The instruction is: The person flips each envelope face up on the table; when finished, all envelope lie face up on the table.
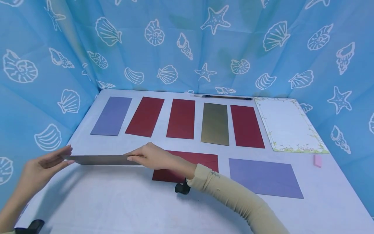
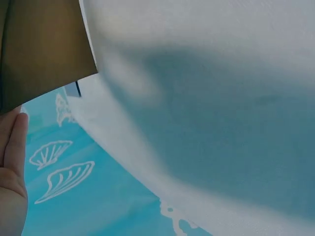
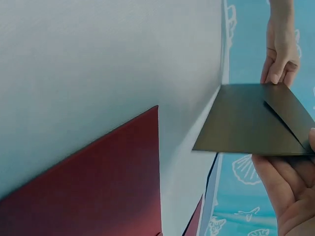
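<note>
Between my two hands a dark gold envelope [image 1: 100,160] is held up off the table, seen nearly edge-on in the head view. My left hand [image 1: 36,174] pinches its left end between thumb and fingers. At the other end, my right hand [image 1: 155,156] grips it with the thumb on one face and the fingers under the other. The right wrist view shows the slanting flap edge on the envelope [image 3: 241,120]. Under my right forearm lies a red envelope [image 1: 205,160], partly covered by the arm. A purple envelope [image 1: 266,177] lies to the right of it.
Along the back stand in a row a purple envelope [image 1: 112,115], red envelopes [image 1: 180,118] and a gold one [image 1: 215,123]. A brush [image 1: 228,97] lies behind them. A white floral-bordered sheet [image 1: 292,125] and a pink eraser [image 1: 317,161] are at the right.
</note>
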